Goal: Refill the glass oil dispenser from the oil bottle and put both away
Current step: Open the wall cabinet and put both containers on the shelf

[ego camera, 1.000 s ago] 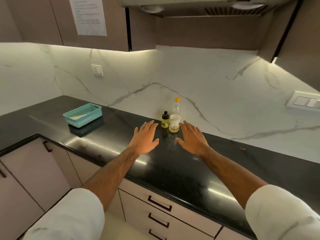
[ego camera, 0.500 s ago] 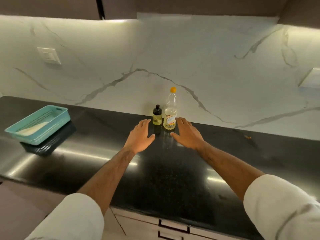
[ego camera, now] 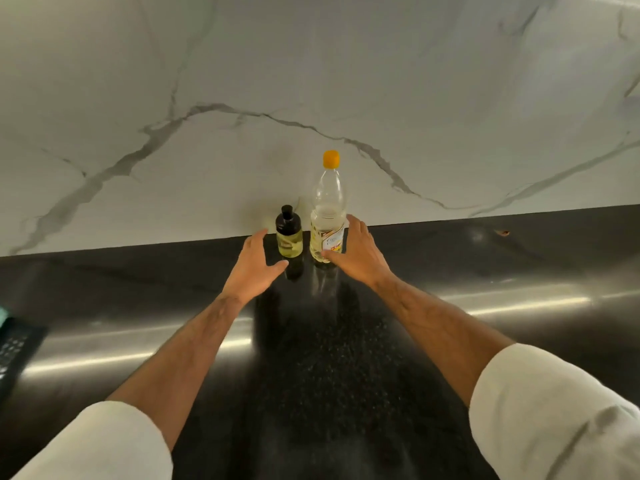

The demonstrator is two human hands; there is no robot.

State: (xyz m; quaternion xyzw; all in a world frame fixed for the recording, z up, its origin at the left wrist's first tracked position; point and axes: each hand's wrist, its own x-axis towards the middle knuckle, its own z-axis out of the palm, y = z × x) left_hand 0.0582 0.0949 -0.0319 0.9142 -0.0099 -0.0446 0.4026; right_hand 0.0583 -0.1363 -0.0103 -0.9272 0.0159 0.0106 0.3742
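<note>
- Black speckled stone bench (ego camera: pixel 346 375), glossy, with streaks of light reflected across it; a white marble backsplash (ego camera: pixel 311 81) with grey veins rises from its far edge.
- Head view, the only one. Two bottles stand upright at the middle of the bench's far edge, close against the backsplash.
- Glass oil dispenser (ego camera: pixel 289 237): short, dark cap and shoulder, yellow-green oil in the lower body. It stands to the left of the taller bottle, just beside it, with a narrow gap between the two.
- Oil bottle (ego camera: pixel 327 216): tall, clear plastic, orange cap on, pale oil filling roughly the lower half, a label low on the body.
- Left hand (ego camera: pixel 256 268): released, fingers extended and slightly spread, thumb pointing toward the dispenser's base. It sits just left of the dispenser; whether it touches the glass cannot be told. It holds nothing.
- Right hand (ego camera: pixel 356 254): released, fingers straight, reaching past the right side of the oil bottle, thumb across the front of its base. Thumb and fingers flank the bottle, but no closed grip shows; contact cannot be told.
- Both forearms bare, cream sleeves (ego camera: pixel 554 417) pushed up near the elbows.
- A dark latticed reflection with a sliver of teal (ego camera: pixel 2 315) above it lies at the bench's left edge, cut off by the frame.
</note>
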